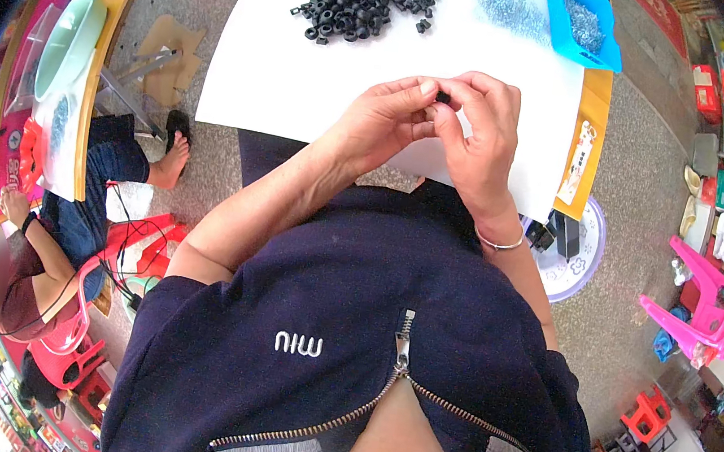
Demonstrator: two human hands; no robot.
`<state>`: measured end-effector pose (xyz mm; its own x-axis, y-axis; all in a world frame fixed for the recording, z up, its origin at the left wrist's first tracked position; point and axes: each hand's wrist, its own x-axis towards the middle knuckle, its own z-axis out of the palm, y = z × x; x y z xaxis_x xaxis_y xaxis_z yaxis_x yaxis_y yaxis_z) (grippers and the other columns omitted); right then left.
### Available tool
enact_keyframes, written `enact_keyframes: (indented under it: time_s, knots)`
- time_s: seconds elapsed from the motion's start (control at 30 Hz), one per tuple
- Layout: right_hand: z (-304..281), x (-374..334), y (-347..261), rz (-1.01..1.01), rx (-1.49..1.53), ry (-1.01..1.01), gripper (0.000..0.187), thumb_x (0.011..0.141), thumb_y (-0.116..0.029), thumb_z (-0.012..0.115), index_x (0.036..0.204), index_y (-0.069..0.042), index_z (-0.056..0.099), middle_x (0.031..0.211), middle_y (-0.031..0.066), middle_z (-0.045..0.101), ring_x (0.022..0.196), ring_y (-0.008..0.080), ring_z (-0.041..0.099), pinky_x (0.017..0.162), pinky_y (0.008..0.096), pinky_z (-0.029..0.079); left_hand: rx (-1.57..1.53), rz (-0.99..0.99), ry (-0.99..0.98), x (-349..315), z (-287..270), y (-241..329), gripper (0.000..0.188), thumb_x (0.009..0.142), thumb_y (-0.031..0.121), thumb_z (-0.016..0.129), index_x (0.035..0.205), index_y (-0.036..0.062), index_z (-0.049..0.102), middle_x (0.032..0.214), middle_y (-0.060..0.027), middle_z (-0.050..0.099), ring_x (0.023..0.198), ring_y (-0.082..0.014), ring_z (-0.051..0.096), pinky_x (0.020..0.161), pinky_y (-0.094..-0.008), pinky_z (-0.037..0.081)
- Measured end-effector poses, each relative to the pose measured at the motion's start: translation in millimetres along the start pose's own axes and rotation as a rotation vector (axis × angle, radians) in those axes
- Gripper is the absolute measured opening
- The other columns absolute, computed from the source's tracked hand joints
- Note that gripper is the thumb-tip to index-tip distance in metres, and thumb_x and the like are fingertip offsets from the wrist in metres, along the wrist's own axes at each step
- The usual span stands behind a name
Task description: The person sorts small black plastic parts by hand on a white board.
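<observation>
Above the near edge of a white-topped table, my two hands meet fingertip to fingertip. A small black plastic part sits pinched between them. My left hand has its thumb and fingers closed at one side of it. My right hand curls round from the other side, thumb and forefinger at the part. Fingers cover most of its shape. Farther off on the table lies a heap of similar black plastic parts. Right of it spreads a thin pile of tiny silvery-blue pieces, too small to make out.
A bright blue plastic basket at the far right corner holds more tiny pieces. Beside the table's right end stands a pale round basin with dark boxes. At left, another person sits at a table with a mint-green basin. Pink stool at right.
</observation>
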<state>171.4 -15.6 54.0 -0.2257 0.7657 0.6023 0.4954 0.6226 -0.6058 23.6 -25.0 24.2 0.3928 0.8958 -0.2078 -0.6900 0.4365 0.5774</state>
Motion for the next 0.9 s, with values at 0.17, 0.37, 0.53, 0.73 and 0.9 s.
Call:
enact_keyframes:
  time_s: [0.17, 0.37, 0.53, 0.73, 0.9]
  knots:
    - [2.0, -3.0, 8.3, 0.028, 0.057, -0.015, 0.019, 0.074, -0.002, 0.065, 0.092, -0.007, 0.065, 0.091, 0.0074, 0.057, 0.088, 0.0247, 0.052, 0.077, 0.0343, 0.044, -0.012, -0.029, -0.007, 0.8, -4.8, -2.4, 0.026, 0.093, 0.021, 0.055, 0.109, 0.0011, 0.059, 0.095, -0.0063, 0.063, 0.088, -0.0138, 0.06, 0.084, -0.0296, 0.05]
    - [1.3, -5.7, 8.5, 0.161, 0.149, 0.011, 0.015, 0.075, -0.001, 0.064, 0.089, -0.007, 0.064, 0.09, 0.0074, 0.058, 0.088, 0.0239, 0.052, 0.076, 0.0333, 0.045, 0.045, -0.023, 0.11, -3.9, 6.5, 1.9, 0.024, 0.093, 0.015, 0.054, 0.11, -0.0011, 0.057, 0.093, -0.007, 0.062, 0.084, -0.0136, 0.061, 0.079, -0.029, 0.051]
    - [-2.8, -4.1, 3.9, 0.098, 0.072, -0.033, 0.015, 0.075, -0.003, 0.065, 0.09, -0.006, 0.064, 0.09, 0.0072, 0.059, 0.086, 0.0239, 0.052, 0.075, 0.0334, 0.045, 0.061, -0.022, 0.124, -2.8, 5.2, 1.8, 0.023, 0.092, 0.013, 0.055, 0.109, -0.0028, 0.056, 0.092, -0.0069, 0.062, 0.081, -0.013, 0.06, 0.076, -0.0279, 0.052]
    - [-5.1, -4.6, 7.5, 0.156, 0.149, -0.066, 0.013, 0.078, -0.004, 0.064, 0.091, -0.003, 0.064, 0.087, 0.0078, 0.061, 0.082, 0.0216, 0.055, 0.073, 0.0307, 0.047, 0.081, -0.018, 0.117, -3.8, 6.4, 3.2, 0.023, 0.092, 0.012, 0.055, 0.108, -0.0036, 0.056, 0.093, -0.0081, 0.062, 0.08, -0.0136, 0.06, 0.073, -0.0269, 0.052]
    - [-5.6, -7.3, 12.0, 0.49, 0.534, -0.082, 0.01, 0.084, -0.005, 0.061, 0.091, 0.0, 0.065, 0.088, 0.0063, 0.062, 0.081, 0.0141, 0.059, 0.072, 0.0256, 0.048, 0.122, -0.05, 0.144, -4.3, 10.4, 5.0, 0.022, 0.091, 0.01, 0.055, 0.108, -0.0043, 0.056, 0.094, -0.0099, 0.063, 0.08, -0.0142, 0.061, 0.074, -0.0266, 0.052]
